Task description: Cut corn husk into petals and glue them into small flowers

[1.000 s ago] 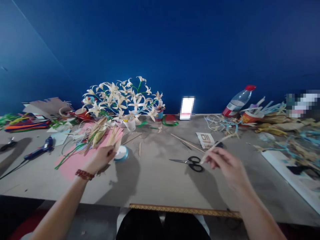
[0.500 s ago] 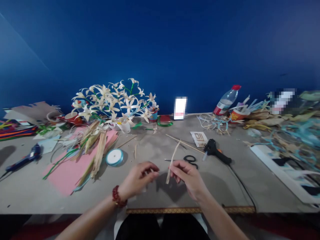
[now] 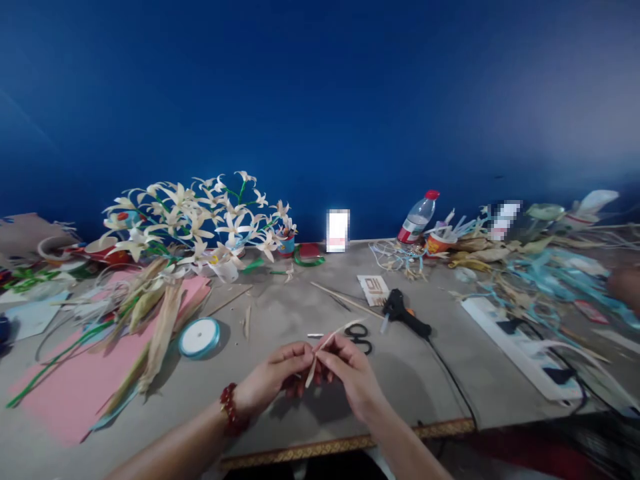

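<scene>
My left hand [image 3: 277, 380] and my right hand [image 3: 350, 373] meet above the near middle of the grey table [image 3: 280, 313]. Both pinch one thin pale straw strip [image 3: 330, 341], which slants up to the right from between the fingertips. My left wrist wears a red bead bracelet [image 3: 229, 408]. Black scissors [image 3: 359, 337] lie just beyond my right hand, partly hidden by the strip. A black glue gun [image 3: 405, 312] rests to their right, its cord trailing toward the table's front edge.
A bunch of pale straw flowers [image 3: 200, 217] stands at the back left. Dried husks lie on pink paper [image 3: 75, 387] beside a roll of white ribbon [image 3: 199, 337]. A plastic bottle [image 3: 417, 217], a paper cup [image 3: 436, 241] and a power strip [image 3: 515, 343] are on the right.
My left hand came from the husks on the left and my right from beside the scissors; they joined on the strip. The view has swung right, uncovering the glue gun and power strip.
</scene>
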Tool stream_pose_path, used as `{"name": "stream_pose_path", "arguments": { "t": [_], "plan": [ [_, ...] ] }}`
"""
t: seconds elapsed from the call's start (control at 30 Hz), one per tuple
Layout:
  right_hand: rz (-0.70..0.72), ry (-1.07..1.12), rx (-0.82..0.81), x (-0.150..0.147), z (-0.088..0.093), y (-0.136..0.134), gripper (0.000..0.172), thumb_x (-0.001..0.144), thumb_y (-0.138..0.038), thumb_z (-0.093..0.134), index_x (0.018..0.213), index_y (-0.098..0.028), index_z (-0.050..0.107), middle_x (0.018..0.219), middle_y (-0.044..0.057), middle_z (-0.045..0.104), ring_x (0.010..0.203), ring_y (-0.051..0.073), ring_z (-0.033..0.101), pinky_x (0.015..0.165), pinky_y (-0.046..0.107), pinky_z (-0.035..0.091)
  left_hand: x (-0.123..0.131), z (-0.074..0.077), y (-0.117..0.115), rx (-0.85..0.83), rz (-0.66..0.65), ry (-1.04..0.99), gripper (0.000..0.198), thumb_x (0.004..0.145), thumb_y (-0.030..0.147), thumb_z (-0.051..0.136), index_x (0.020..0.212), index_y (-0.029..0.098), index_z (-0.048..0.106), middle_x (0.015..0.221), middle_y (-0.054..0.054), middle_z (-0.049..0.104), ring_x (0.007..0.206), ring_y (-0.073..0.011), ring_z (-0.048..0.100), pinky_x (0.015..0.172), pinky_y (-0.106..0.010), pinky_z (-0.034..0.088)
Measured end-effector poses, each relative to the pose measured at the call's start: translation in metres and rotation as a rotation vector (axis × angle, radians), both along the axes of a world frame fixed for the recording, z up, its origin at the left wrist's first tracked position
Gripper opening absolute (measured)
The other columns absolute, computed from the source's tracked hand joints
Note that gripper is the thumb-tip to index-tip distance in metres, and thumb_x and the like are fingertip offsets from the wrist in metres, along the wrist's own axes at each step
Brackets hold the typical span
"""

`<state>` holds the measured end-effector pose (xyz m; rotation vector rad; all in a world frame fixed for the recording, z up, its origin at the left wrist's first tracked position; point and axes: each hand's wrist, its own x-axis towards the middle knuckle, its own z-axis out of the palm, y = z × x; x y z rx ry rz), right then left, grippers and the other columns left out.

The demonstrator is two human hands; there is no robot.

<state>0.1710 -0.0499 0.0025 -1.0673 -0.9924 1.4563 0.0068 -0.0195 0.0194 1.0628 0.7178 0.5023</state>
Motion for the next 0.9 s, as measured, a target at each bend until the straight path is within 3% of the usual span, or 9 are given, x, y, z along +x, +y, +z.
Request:
{"name": "stream_pose_path", "arguments": {
  "t": [0.07, 0.17, 0.23, 0.3, 0.37, 0.47, 0.6, 0.9],
  "plan": [
    [-0.049, -0.007, -0.001, 0.001, -0.001, 0.005, 0.021, 0.077, -0.037, 0.07, 0.078, -0.018, 0.062, 0.062, -0.002, 0.059, 0.054, 0.011, 0.052, 0.05, 0.021, 0.039, 0.003, -0.001, 0.003, 0.104, 0.014, 0.034, 0.032, 0.08, 0.046, 0.064, 0.084, 0.015, 0.056, 0.074, 0.0, 0.058, 0.051, -0.0057, 0.042, 0.047, -0.018, 0.028],
    [-0.115, -0.012, 0.001, 0.003, -0.004, 0.009, 0.024, 0.075, -0.04, 0.071, 0.078, -0.017, 0.062, 0.061, -0.003, 0.056, 0.051, 0.01, 0.048, 0.047, 0.021, 0.038, 0.004, -0.006, 0.006, 0.433, 0.113, 0.199, 0.025, 0.079, 0.036, 0.066, 0.094, 0.017, 0.059, 0.075, 0.0, 0.06, 0.057, -0.0089, 0.046, 0.052, -0.02, 0.034],
    [-0.143, -0.007, 0.001, 0.004, -0.005, 0.01, 0.026, 0.074, -0.042, 0.071, 0.078, -0.018, 0.062, 0.061, -0.003, 0.056, 0.049, 0.01, 0.047, 0.047, 0.021, 0.038, 0.004, -0.009, 0.007, 0.682, 0.186, 0.345, 0.017, 0.083, 0.03, 0.061, 0.095, 0.018, 0.062, 0.078, -0.002, 0.063, 0.062, -0.0113, 0.05, 0.058, -0.022, 0.037],
    [-0.152, -0.014, -0.006, 0.003, -0.006, 0.009, 0.028, 0.074, -0.043, 0.072, 0.08, -0.018, 0.063, 0.062, -0.003, 0.058, 0.049, 0.01, 0.048, 0.048, 0.022, 0.039, 0.003, -0.011, 0.007, 0.82, 0.2, 0.421, 0.013, 0.087, 0.027, 0.054, 0.09, 0.019, 0.064, 0.079, -0.003, 0.066, 0.064, -0.0125, 0.052, 0.06, -0.023, 0.038],
    [-0.138, -0.043, -0.012, 0.003, -0.006, 0.009, 0.031, 0.074, -0.045, 0.072, 0.085, -0.018, 0.064, 0.064, -0.002, 0.06, 0.05, 0.011, 0.049, 0.048, 0.023, 0.039, 0.002, -0.013, 0.006, 0.797, 0.189, 0.403, 0.02, 0.091, 0.028, 0.048, 0.083, 0.018, 0.064, 0.075, -0.002, 0.064, 0.063, -0.0124, 0.053, 0.059, -0.022, 0.039],
    [-0.107, -0.111, -0.004, 0.0, -0.006, 0.011, 0.034, 0.073, -0.046, 0.073, 0.089, -0.017, 0.065, 0.067, -0.001, 0.062, 0.052, 0.011, 0.05, 0.05, 0.023, 0.04, 0.002, -0.015, 0.007, 0.577, 0.192, 0.311, 0.029, 0.092, 0.037, 0.046, 0.076, 0.016, 0.059, 0.065, 0.0, 0.057, 0.051, -0.0093, 0.047, 0.05, -0.02, 0.036],
    [-0.092, -0.163, 0.035, -0.002, -0.007, 0.015, 0.033, 0.073, -0.049, 0.072, 0.077, -0.017, 0.064, 0.065, -0.001, 0.06, 0.054, 0.012, 0.05, 0.051, 0.024, 0.041, 0.003, -0.02, 0.007, 0.38, 0.223, 0.225, 0.033, 0.088, 0.046, 0.051, 0.076, 0.016, 0.056, 0.06, 0.004, 0.052, 0.044, -0.0064, 0.041, 0.043, -0.018, 0.033],
    [-0.138, -0.204, 0.066, 0.004, -0.006, 0.016, 0.034, 0.081, -0.05, 0.064, 0.069, -0.019, 0.059, 0.059, -0.001, 0.057, 0.052, 0.013, 0.049, 0.05, 0.025, 0.041, 0.001, -0.029, 0.006, 0.287, 0.216, 0.151, 0.035, 0.083, 0.05, 0.058, 0.076, 0.016, 0.053, 0.06, 0.003, 0.055, 0.045, -0.0056, 0.042, 0.044, -0.017, 0.033]
  ]
}}
